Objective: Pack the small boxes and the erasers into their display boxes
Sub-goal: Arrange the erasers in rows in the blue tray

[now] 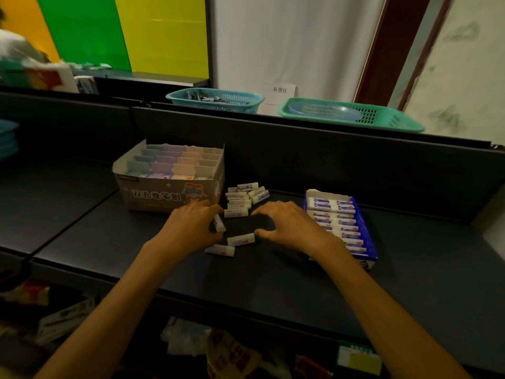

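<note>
Reaching over the dark shelf [273,291], the left hand [191,228] pinches one upended eraser [219,223] in curled fingers, while the right hand [289,228] hovers with thumb and fingers spread in an arch, holding nothing, its thumb tip just beside a loose eraser [241,239]. Another eraser [220,250] lies nearest. Beyond the hands sits a heap of erasers [243,198], between the blue display box [341,225] of packed erasers on the right and the beige display box [169,179] holding rows of small pastel boxes [175,162].
</note>
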The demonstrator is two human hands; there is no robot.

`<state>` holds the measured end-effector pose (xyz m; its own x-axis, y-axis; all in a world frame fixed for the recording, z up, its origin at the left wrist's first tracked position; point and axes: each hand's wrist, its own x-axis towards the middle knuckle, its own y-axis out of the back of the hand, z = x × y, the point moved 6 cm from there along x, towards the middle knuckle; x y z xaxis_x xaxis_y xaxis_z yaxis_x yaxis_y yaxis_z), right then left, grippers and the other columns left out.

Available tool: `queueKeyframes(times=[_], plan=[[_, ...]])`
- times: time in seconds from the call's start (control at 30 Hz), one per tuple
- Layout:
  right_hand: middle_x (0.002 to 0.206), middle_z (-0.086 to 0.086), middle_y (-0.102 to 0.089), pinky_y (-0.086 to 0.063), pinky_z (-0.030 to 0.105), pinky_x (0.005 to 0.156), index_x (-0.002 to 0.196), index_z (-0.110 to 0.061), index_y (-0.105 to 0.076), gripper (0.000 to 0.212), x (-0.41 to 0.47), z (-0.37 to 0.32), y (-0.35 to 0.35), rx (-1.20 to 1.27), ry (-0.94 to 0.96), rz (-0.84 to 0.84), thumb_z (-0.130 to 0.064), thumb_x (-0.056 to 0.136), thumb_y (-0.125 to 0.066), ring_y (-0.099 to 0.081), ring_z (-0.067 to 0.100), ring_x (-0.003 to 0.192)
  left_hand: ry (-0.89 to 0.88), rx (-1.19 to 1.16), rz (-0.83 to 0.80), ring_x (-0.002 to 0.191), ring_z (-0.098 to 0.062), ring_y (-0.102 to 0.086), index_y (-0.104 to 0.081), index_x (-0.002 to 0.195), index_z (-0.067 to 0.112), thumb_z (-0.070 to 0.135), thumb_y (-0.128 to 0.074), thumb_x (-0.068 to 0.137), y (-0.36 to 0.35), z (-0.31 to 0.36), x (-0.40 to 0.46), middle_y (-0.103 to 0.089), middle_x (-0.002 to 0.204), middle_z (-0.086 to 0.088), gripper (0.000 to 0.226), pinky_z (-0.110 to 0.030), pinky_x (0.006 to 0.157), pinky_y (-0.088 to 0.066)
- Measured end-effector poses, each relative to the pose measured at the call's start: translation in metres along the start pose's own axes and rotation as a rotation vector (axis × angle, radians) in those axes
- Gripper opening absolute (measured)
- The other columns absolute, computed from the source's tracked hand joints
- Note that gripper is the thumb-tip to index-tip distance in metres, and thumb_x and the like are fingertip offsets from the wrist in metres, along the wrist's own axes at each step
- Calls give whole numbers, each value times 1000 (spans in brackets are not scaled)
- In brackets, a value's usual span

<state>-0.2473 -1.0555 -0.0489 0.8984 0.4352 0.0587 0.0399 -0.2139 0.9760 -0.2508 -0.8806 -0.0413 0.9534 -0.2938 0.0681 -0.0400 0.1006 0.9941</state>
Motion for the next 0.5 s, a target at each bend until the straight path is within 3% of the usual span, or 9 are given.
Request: queueKeyframes(times=[0.13,0.37,0.5], plan=[[138,-2,-48,-41,40,103,134,-30,-47,49,-1,-13,-11,51,14,-38,-40,88,-61,-43,19,126,-52,-28,-51,126,-19,-42,-39,138,31,37,-62,86,-9,-6,2,-43,140,3,57,-37,96,-42],[131,-4,-52,-40,24,92,130,-27,-54,37,-2,-31,-23,112,-2,-75,-28,93,-58,-48,10,116,-164,-93,-116,128,-18,-43,-46,135,27,13,-56,90,-22,-12,18,-46,141,2,48,-36,105,-39],[126,-4,-53,-42,25,90,125,-26,-56,32,-3,-26,-24,107,-46,-73,-26,93,-57,-49,8,109,-207,34,-181,131,-20,-38,-51,131,27,12,-58,90,-27,-12,31,-45,140,1,44,-39,107,-37]])
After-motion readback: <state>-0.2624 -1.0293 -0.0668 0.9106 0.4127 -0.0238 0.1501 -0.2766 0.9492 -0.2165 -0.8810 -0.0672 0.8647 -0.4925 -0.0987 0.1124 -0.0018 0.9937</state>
